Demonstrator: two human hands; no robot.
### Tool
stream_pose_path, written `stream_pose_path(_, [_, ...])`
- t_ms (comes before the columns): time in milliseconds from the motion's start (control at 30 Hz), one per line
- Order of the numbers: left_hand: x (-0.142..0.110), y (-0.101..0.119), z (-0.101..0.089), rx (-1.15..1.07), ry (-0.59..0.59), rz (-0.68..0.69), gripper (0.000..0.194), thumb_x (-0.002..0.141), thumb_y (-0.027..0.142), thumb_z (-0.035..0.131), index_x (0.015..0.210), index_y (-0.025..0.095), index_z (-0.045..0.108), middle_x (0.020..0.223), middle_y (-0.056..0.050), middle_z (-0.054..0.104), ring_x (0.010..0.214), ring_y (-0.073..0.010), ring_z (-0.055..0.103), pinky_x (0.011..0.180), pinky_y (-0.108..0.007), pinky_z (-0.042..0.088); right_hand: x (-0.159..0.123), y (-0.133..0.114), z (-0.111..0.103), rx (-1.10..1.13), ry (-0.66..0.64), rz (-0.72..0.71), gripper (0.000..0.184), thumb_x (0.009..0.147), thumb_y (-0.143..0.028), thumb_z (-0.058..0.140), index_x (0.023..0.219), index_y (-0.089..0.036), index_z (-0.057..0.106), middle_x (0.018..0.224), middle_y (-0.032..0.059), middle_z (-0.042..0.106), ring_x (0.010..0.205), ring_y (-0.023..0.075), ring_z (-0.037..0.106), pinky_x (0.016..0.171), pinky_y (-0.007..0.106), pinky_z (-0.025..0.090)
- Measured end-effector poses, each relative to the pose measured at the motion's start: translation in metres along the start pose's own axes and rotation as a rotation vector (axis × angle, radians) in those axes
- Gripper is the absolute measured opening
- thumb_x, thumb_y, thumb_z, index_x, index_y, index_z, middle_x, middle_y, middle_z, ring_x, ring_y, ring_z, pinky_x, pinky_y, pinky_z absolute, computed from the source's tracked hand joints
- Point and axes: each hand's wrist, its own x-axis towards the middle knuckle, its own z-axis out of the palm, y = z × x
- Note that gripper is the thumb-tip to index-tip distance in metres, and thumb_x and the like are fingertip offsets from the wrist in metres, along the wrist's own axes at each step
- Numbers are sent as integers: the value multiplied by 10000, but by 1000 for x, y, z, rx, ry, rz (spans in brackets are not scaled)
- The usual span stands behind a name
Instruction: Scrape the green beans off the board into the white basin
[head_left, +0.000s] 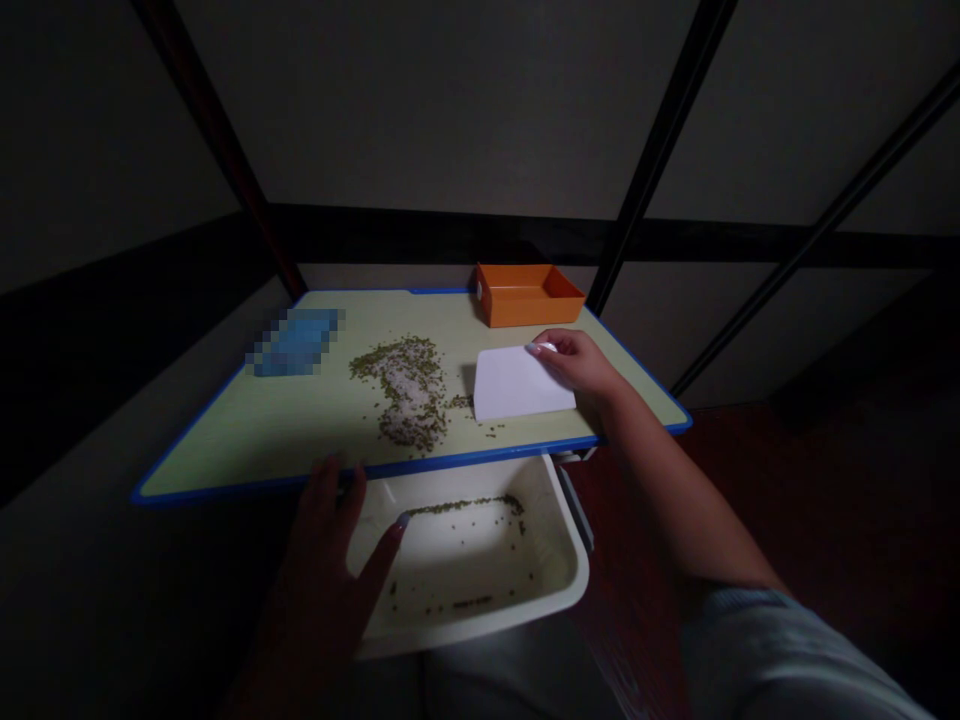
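Note:
My right hand point(574, 360) pinches the upper right part of a white flat scraper-like sheet point(517, 385) between thumb and fingers. The sheet stands tilted on the pale green board point(225, 440), right of a spread pile of small green beans mixed with whitish grains point(409, 390). A few beans lie by the sheet's lower left edge. My left hand point(330, 540) is in shadow at the left side of a white basin point(566, 560), fingers spread by the board's front edge and thumb over the basin. Scattered beans lie inside the basin.
An orange open box point(525, 305) stands at the board's back right. A blurred-out blue item point(296, 342) lies at the back left. The board has a raised-looking blue edge point(480, 455), and the basin sits below its front. A panelled wall point(450, 110) rises behind.

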Motion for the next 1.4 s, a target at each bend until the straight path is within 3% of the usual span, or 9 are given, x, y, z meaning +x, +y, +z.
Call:
stream_pose_path(267, [1,1,0,-5,18,11,777,851,665,386,1437,163,473,1664,-121,246,1539,-300,182,1232,-519,219,2,2,-3,-16,36,4,498,627,-640,772,694,-174,608,622,-16,537,587,110,423,558,262,315])
stream_pose_path(467, [2,4,-2,-1,-11,-25,900,825,740,309,1416,86,489,1654,-168,249,1539,-315,175,1234,-503,200,3,2,-4,-66,55,-4,494,642,-640,755,698,-172,607,609,-21,521,584,110,417,551,260,309])
stream_pose_path(800, [2,6,-2,-2,-9,-28,922,819,762,295,1414,85,491,1654,-170,247,1540,-308,184,1231,-503,214,5,3,-10,-119,133,-29,458,660,-608,756,711,-176,614,628,-9,547,596,119,441,552,259,321])
stream_pose_path(1100, [1,4,-2,3,-11,-18,862,847,727,310,1430,112,473,1665,-148,229,1544,-295,163,1238,-504,192,-3,0,1,-20,-39,49,456,695,-605,738,750,-185,571,614,-32,526,526,104,432,492,241,301])
stream_pose_path(1400, [-1,-7,6,26,46,58,769,873,664,358,1448,162,455,1666,-128,239,1540,-298,182,1221,-529,253,-2,2,5,-122,-74,57,458,704,-610,723,746,-204,517,612,-40,481,528,107,405,473,245,261])
